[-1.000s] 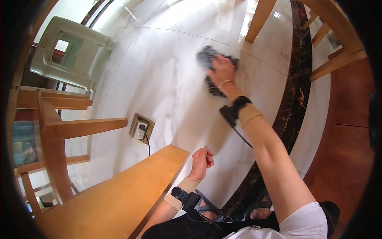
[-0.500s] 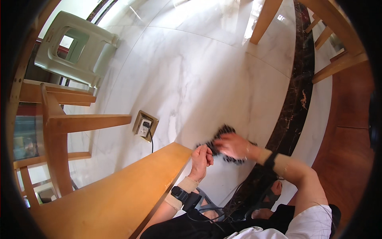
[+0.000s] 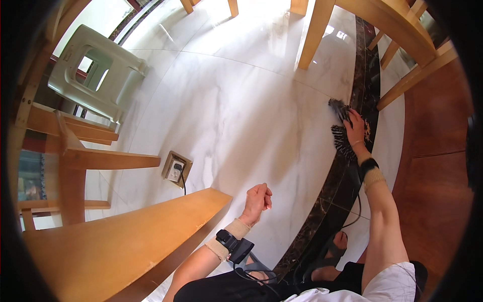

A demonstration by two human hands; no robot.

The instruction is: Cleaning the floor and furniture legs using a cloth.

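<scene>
At the right, my right hand (image 3: pixel 355 127) presses a crumpled black-and-white striped cloth (image 3: pixel 343 140) onto the floor, with its fingers bent over the fabric. The cloth lies across the line between the white tiles and the dark marble strip (image 3: pixel 329 176). Lower down, near the end of a wooden bench (image 3: pixel 146 231), my left hand (image 3: pixel 257 202) hangs above the white floor. Its fingers are curled together, and nothing shows in them.
A power outlet (image 3: pixel 176 171) with a black plug is set in the floor left of centre. A pale green plastic stool (image 3: pixel 95 70) and wooden furniture legs (image 3: pixel 317 35) stand farther off. A black cable (image 3: pixel 360 206) trails along my right arm. A reddish-brown wooden surface (image 3: pixel 437 151) lies at right.
My right hand has carried the striped cloth away from my left hand, far to the right and forward onto the dark strip. My left hand has stayed nearly in place, now apart from the cloth.
</scene>
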